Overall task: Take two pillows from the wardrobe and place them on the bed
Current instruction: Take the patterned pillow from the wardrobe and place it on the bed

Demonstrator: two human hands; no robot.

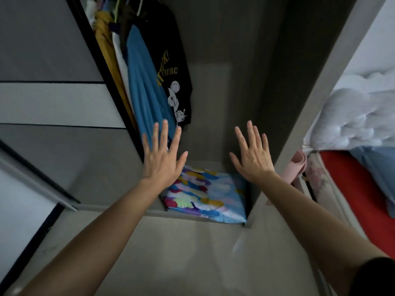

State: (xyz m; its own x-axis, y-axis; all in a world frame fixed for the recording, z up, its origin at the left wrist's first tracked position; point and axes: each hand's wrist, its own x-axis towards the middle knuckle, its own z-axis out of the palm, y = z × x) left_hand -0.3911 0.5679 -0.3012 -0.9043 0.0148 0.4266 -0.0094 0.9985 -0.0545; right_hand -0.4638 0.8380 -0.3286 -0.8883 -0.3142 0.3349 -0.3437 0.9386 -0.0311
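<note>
Head cam: left hand (162, 159) & right hand (252, 155) both spread wide, empty, reaching into wardrobe (224, 82). Multicolour pillow (205, 195) lies flat on wardrobe floor, below & btwn hands. Hanging clothes (145, 82) above left hand. Bed (350, 184) off to right of right hand.

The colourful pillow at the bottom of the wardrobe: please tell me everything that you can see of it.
The pillow lies flat on the wardrobe floor, pushed into the right front corner against the side wall. Its cover looks like soft printed cloth: a light blue ground with patches of red, yellow, green, purple and white. It looks plump and roughly rectangular. Its near edge reaches the wardrobe's front lip. The left hand and the right hand show open above it, fingers spread; neither grips it. Whether a second pillow lies under it cannot be seen.
</note>
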